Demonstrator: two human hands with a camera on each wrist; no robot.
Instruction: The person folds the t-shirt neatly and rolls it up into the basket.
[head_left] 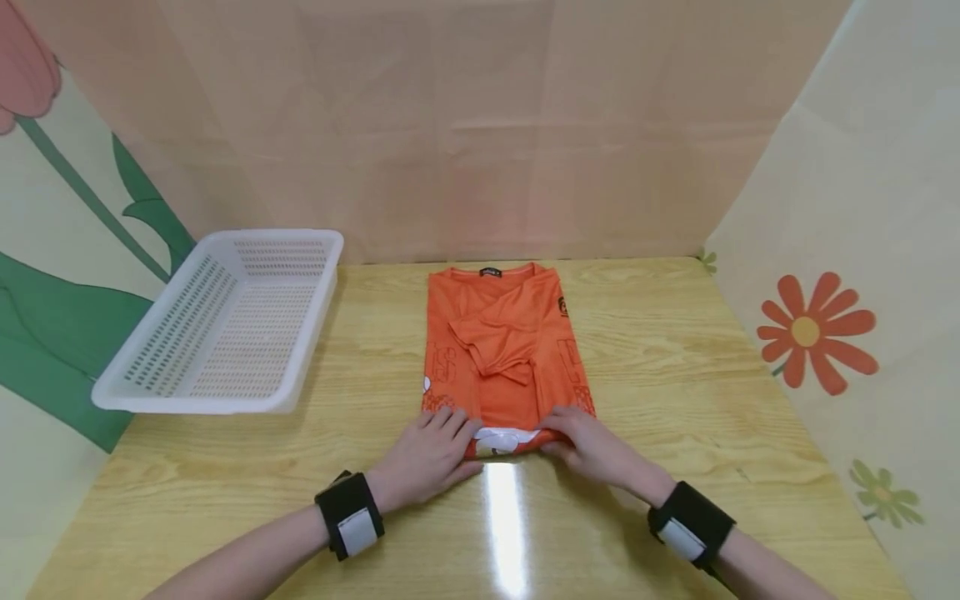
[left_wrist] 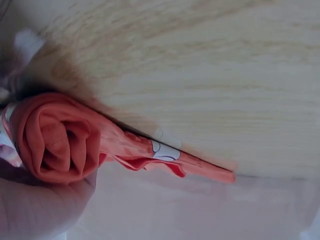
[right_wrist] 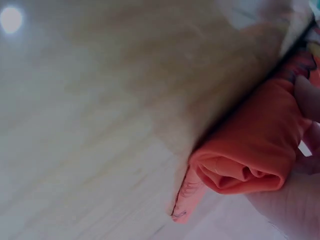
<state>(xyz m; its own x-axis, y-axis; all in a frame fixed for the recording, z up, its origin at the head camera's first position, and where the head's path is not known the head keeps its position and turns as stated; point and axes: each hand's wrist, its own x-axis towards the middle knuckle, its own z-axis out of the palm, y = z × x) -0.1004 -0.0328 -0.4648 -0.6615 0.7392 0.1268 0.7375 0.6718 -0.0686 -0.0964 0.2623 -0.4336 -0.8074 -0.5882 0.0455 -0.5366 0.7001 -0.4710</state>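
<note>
An orange T-shirt [head_left: 509, 402] lies on the table with its sides folded inward and its collar at the far end. Its near end is rolled into a thick coil, whose spiral end shows as a roll [left_wrist: 59, 142] in the left wrist view. My left hand [head_left: 429, 457] holds the left end of this roll, fingers over the top and thumb on the near side. At the right end, my right hand [head_left: 594, 447] grips the roll [right_wrist: 252, 137] between fingers and thumb. A white and dark print shows on the rolled part between the hands.
A white plastic basket [head_left: 251, 333] with slotted walls stands at the left of the wooden table [head_left: 660, 350]. Behind the table rises a beige backdrop [head_left: 487, 133]. Panels with flower prints flank both sides. Each wrist wears a black strap [head_left: 350, 515].
</note>
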